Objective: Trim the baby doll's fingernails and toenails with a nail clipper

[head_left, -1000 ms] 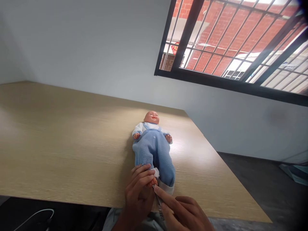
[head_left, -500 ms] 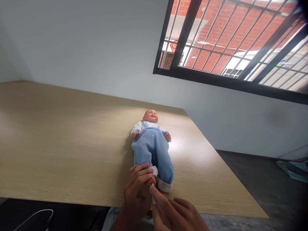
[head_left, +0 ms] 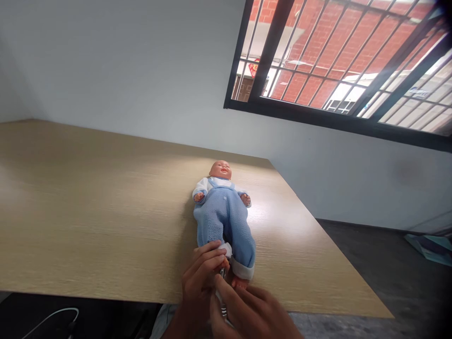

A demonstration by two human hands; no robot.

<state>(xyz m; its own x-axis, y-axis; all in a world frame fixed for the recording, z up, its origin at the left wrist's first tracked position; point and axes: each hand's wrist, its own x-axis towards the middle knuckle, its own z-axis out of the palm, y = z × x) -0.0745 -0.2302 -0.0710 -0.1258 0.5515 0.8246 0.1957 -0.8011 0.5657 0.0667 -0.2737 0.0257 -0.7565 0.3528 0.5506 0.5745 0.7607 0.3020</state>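
Observation:
A baby doll (head_left: 221, 207) in blue overalls and a white top lies on its back on the table, feet toward me. My left hand (head_left: 201, 273) is closed around the doll's foot on the left, below the white trouser cuff; only a bit of the toes shows past my fingers. My right hand (head_left: 243, 306) pinches a small silver nail clipper (head_left: 222, 272), its metal tip up against those toes. Most of the clipper is hidden by my fingers. The doll's other foot (head_left: 240, 282) sticks out of its cuff just beyond my right hand.
The light wooden table (head_left: 106, 212) stretches far to the left and ends in a slanting edge on the right. A barred window (head_left: 335, 61) is set in the pale wall (head_left: 123, 61). A white cable (head_left: 52, 313) hangs below the front edge.
My right hand has shifted slightly left and down, baring more of the clipper and the doll's other foot. My left hand keeps its hold on the foot.

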